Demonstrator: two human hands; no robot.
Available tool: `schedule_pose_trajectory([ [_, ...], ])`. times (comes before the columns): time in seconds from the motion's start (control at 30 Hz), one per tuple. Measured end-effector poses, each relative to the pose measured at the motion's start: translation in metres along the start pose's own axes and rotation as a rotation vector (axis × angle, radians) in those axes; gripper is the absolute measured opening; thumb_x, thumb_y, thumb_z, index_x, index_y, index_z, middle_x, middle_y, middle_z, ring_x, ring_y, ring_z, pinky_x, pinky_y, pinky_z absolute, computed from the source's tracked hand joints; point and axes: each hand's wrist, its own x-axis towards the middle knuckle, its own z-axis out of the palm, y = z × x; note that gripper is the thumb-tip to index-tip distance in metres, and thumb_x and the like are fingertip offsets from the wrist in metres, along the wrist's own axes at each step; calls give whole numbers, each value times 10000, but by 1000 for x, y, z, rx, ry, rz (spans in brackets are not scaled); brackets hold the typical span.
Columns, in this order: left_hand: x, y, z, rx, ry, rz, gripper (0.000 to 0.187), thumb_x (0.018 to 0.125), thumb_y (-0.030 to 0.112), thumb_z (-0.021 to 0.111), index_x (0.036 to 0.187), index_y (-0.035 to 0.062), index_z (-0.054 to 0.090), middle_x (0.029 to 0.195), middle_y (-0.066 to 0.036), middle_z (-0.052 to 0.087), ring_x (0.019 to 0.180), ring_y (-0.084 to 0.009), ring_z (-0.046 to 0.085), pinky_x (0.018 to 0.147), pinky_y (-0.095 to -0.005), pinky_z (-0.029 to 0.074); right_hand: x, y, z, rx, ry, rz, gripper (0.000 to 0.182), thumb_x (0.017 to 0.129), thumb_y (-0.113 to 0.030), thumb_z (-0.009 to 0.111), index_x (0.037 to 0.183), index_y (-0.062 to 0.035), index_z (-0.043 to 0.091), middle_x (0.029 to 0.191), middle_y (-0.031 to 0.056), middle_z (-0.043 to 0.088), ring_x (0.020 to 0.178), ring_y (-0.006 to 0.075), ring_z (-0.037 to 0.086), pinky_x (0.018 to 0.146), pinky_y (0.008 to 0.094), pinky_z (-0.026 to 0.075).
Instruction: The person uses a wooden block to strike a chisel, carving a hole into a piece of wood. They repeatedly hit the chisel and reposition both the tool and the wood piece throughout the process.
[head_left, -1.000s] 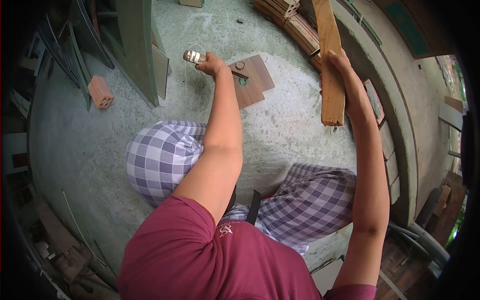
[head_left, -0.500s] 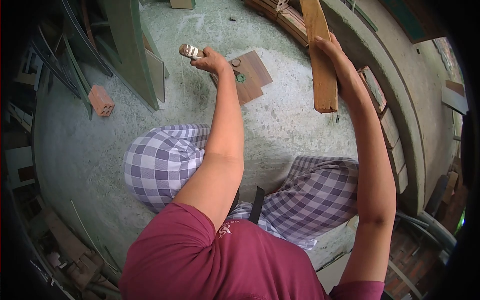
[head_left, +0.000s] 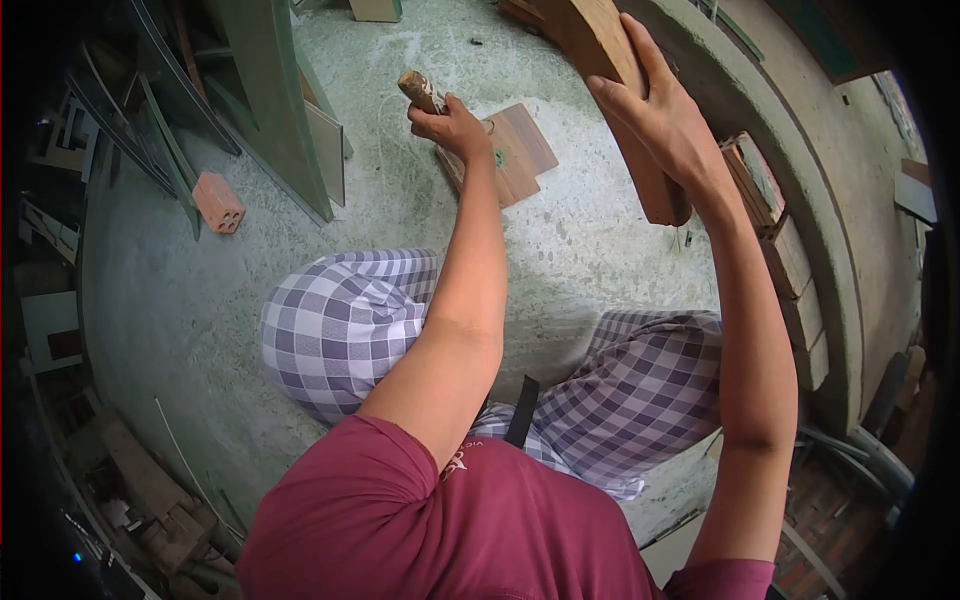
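My left hand (head_left: 455, 127) is closed round a tool with a worn wooden handle (head_left: 418, 88) that has a pale wrapping; the rest of the tool is hidden. In my right hand (head_left: 660, 115) is a long wooden board (head_left: 640, 165), held tilted, with fingers along its right edge and the thumb across its face. Beneath and just right of my left hand, a brown wooden panel (head_left: 530, 145) lies on the floor, with a small green object (head_left: 500, 157) on it. The board's far end runs out of view at the top.
A hollow brick (head_left: 218, 203) stands on the concrete floor at the left, near green leaning panels (head_left: 300, 150). A low concrete curb (head_left: 800, 180) curves along the right, with wood pieces (head_left: 795, 265) beside it. My knees are below, in checked trousers.
The board has turned in my right hand, showing more of its side, and its upper end has swung left. My left hand and the tool have shifted slightly right and changed angle.
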Motion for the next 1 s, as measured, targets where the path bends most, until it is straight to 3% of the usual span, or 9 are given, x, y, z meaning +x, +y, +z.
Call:
schedule_pose_trajectory([
  [0.03, 0, 1, 0, 2, -4, 3, 527, 819, 29, 555, 1262, -30, 275, 1133, -226, 343, 1053, -385, 464, 853, -452, 456, -1, -18, -8, 3, 3, 4, 793, 760, -511, 582, 1437, -235, 274, 1238, 248, 515, 1073, 348, 570, 880, 424, 474],
  [0.1, -2, 1, -1, -63, 52, 7, 537, 795, 84, 603, 1221, -52, 304, 1119, -256, 364, 1038, -398, 466, 876, -461, 425, -2, -52, -31, 40, -219, 104, 888, 730, -421, 562, 1454, -104, 155, 1306, 299, 435, 1158, 399, 492, 957, 409, 416],
  [0.13, -1, 0, -1, -61, 47, 10, 537, 795, 84, 603, 1221, -52, 304, 1119, -256, 364, 1038, -398, 466, 876, -461, 425, -3, -55, -31, 73, -165, -28, 874, 729, -388, 555, 1445, -75, 165, 1277, 311, 454, 1137, 396, 505, 955, 401, 410],
  [0.43, -2, 2, -6, -57, 67, -57, 595, 801, 124, 614, 1250, -74, 278, 1146, -268, 372, 1075, -417, 467, 912, -480, 434, -16, -75, -47, 50, -306, 16, 831, 743, -392, 520, 1423, -37, 200, 1069, 319, 565, 960, 402, 570, 839, 424, 440],
  [0.5, -4, 2, -6, -66, 54, -60, 604, 803, 127, 615, 1257, -75, 271, 1151, -267, 370, 1083, -417, 463, 917, -476, 436, -24, -74, -48, 35, -189, -108, 828, 743, -393, 519, 1425, -46, 201, 1040, 317, 576, 930, 398, 578, 825, 428, 445],
  [0.73, -8, -2, -7, -6, 36, -55, 587, 794, 129, 621, 1241, -81, 305, 1151, -268, 394, 1082, -402, 476, 905, -458, 447, -11, -69, -46, 93, -260, -23, 821, 743, -383, 528, 1431, -71, 204, 991, 317, 592, 895, 387, 591, 799, 437, 456],
  [0.93, -28, -3, -8, -151, -3, -24, 537, 807, 178, 647, 1190, -86, 380, 1133, -249, 419, 1033, -385, 512, 880, -458, 442, -4, -56, -22, -48, -134, -313, 784, 755, -393, 547, 1450, -208, 234, 816, 146, 523, 692, 270, 531, 651, 430, 459],
  [0.97, -31, -4, -8, -148, -6, -22, 537, 807, 178, 647, 1190, -86, 380, 1133, -249, 419, 1033, -385, 512, 880, -458, 442, -2, -49, -16, -44, -133, -309, 784, 755, -393, 547, 1450, -208, 234, 816, 146, 523, 692, 270, 531, 651, 430, 459],
  [1.0, -34, -10, -7, -186, 7, 16, 534, 814, 176, 643, 1194, -87, 375, 1145, -253, 432, 1031, -378, 527, 888, -459, 444, 0, -43, -9, -126, -184, -370, 763, 749, -393, 595, 1430, -257, 277, 961, 169, 558, 825, 280, 575, 720, 416, 491],
])
